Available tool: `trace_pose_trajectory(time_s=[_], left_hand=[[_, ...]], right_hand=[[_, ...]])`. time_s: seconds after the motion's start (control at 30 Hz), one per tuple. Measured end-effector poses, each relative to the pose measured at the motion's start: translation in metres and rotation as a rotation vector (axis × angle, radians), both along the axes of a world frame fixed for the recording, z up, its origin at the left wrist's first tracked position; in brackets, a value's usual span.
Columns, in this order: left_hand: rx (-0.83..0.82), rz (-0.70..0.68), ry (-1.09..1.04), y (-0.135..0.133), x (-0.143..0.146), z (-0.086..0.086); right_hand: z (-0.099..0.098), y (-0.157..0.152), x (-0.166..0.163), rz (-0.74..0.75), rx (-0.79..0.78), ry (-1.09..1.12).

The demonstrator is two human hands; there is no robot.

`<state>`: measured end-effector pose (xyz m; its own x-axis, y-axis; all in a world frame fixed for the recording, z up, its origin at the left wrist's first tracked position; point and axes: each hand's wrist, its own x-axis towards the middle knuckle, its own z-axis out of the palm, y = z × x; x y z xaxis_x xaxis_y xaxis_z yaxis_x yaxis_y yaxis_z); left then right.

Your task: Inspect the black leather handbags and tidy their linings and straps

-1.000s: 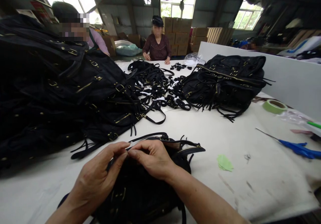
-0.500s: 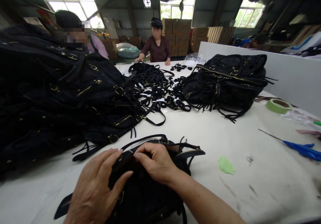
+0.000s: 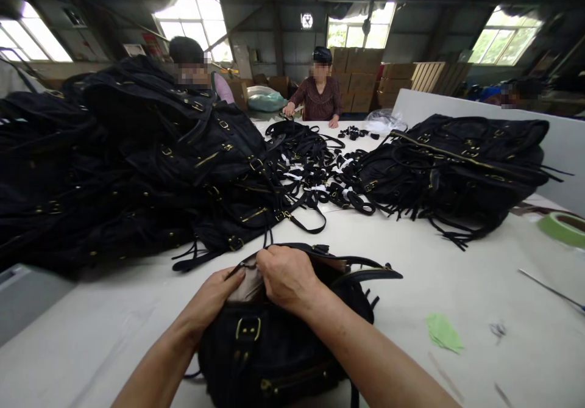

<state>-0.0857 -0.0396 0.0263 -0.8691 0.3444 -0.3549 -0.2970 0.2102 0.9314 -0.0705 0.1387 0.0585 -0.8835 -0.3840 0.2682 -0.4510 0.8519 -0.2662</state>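
Note:
A black handbag (image 3: 278,347) with gold buckles lies on the white table (image 3: 411,286) right in front of me. My left hand (image 3: 212,298) grips the near edge of its open mouth, fingers curled over the brown lining. My right hand (image 3: 287,277) is closed in a fist at the same opening, knuckles up, pressing into the bag. What its fingers hold is hidden. The bag's strap (image 3: 365,271) lies to the right.
A big heap of black bags (image 3: 114,176) fills the left. A second pile (image 3: 466,164) sits at right, loose straps (image 3: 315,170) between them. Green tape roll (image 3: 564,228) and a green scrap (image 3: 441,333) lie at right. Two people sit at the far end.
My hands dropped from pinching something small above the bag to its open mouth. The left hand now grips the rim. My view shifted left and lower.

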Motion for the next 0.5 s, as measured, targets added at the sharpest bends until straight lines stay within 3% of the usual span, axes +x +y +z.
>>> trace_pose_trajectory(time_s=[0.1,0.23,0.3,0.4,0.5], left_hand=[[0.104,0.036,-0.115,0.007,0.001,-0.026],[0.015,0.06,-0.058,0.006,0.002,-0.049],[-0.083,0.144,0.024,-0.002,0.005,-0.043],[-0.399,0.22,0.448,-0.014,0.016,-0.017],[-0.638,-0.058,0.794,-0.009,0.027,0.008]], right_hand=[[-0.03,0.004,-0.008,0.107,-0.074,0.011],[-0.073,0.002,-0.008,0.11,-0.117,-0.016],[-0.083,-0.002,-0.008,0.065,-0.138,-0.018],[-0.086,-0.008,-0.012,0.029,-0.167,-0.018],[-0.085,-0.011,-0.016,0.021,-0.211,-0.021]])
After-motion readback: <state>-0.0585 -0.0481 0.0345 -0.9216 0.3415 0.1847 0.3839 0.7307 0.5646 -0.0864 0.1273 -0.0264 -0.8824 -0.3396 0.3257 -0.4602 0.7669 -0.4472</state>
